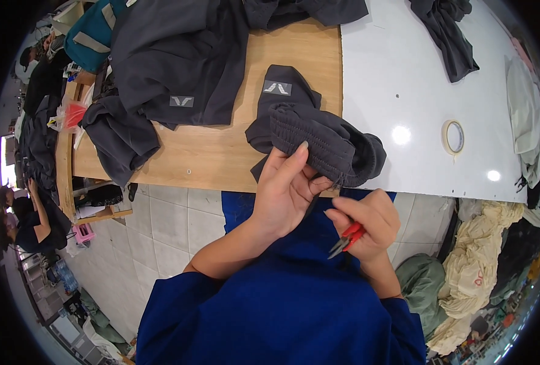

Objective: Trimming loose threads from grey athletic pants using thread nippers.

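In my left hand (281, 198) is the edge of a dark grey garment (309, 143), pinched with the thumb on top of its stitched, gathered band. The rest of that garment lies bunched on the wooden tabletop, with a grey patch bearing a light emblem on it. Loose threads hang from the band near my left fingertips. My right hand (372, 222) is curled around small red-handled thread snips (348, 239), their metal blades pointing down and left. It is just right of the band, close to the threads. Whether any thread is between its thumb and finger is too small to tell.
More dark grey garments (178, 61) cover the wooden table (215, 158) at the far left. To the right, a white table (385, 134) carries a tape roll (453, 137) and another dark garment (446, 36). Cream cloth (477, 261) is heaped at right. Another person (35, 219) works far left.
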{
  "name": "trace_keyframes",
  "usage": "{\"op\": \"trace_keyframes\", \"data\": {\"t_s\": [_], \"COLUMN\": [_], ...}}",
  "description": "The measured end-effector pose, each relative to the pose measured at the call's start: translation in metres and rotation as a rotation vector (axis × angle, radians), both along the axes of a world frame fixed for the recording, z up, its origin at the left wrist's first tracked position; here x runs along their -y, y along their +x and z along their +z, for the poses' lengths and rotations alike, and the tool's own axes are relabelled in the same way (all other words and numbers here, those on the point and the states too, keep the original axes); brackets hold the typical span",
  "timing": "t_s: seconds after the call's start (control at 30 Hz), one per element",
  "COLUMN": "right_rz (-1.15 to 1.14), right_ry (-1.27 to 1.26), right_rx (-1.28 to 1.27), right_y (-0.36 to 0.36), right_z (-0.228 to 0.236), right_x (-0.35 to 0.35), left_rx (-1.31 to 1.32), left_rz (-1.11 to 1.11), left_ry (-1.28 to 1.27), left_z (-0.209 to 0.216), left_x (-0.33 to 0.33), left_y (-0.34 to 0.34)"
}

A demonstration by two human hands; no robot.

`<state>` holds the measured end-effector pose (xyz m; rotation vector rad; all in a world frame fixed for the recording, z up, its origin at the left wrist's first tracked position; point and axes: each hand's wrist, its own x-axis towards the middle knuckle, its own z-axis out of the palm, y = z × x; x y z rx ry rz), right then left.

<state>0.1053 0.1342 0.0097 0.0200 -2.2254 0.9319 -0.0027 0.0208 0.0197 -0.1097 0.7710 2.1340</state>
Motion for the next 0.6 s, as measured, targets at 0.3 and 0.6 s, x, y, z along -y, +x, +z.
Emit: {"op": "trace_keyframes", "data": {"t_s": [0.3, 0.6], "right_rz": [-0.167, 0.227], "right_ry": [0.003, -0.090], "right_rx": [-0.029, 0.029], "right_y": [-0.014, 0.006], "right_z": [-0.006, -0.016], "right_x": [-0.002, 0.013], "left_rx": [0.025, -0.029], "left_rz": [-0.044, 0.077], "left_ry": [-0.022, -0.029], "left_z": [-0.006, -0.014], "left_x": [-0.004, -0.007], "left_y": [0.004, -0.008]}}
